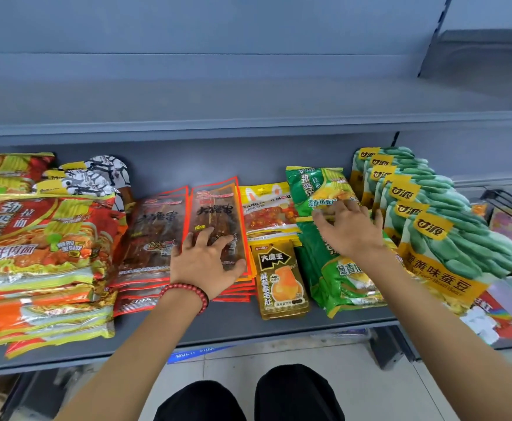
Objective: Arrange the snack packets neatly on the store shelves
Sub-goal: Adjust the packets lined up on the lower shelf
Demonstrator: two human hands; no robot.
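On the grey shelf (218,326) snack packets lie in stacks. My left hand (207,262), with a red bead bracelet at the wrist, rests flat with spread fingers on the right stack of red-edged skewer packets (215,208). A second such stack (153,235) lies to its left. My right hand (347,227) lies on the green noodle packets (315,189), fingers spread and slightly bent over the upper one. Between my hands lie a yellow packet (279,281) and an orange-yellow candy packet (265,211).
Big red and yellow noodle packs (42,253) fill the shelf's left side, with black-and-white packets (96,177) behind them. A row of yellow and green bean packets (437,226) leans at the right. The upper shelf (248,123) holds nothing. My knees are below.
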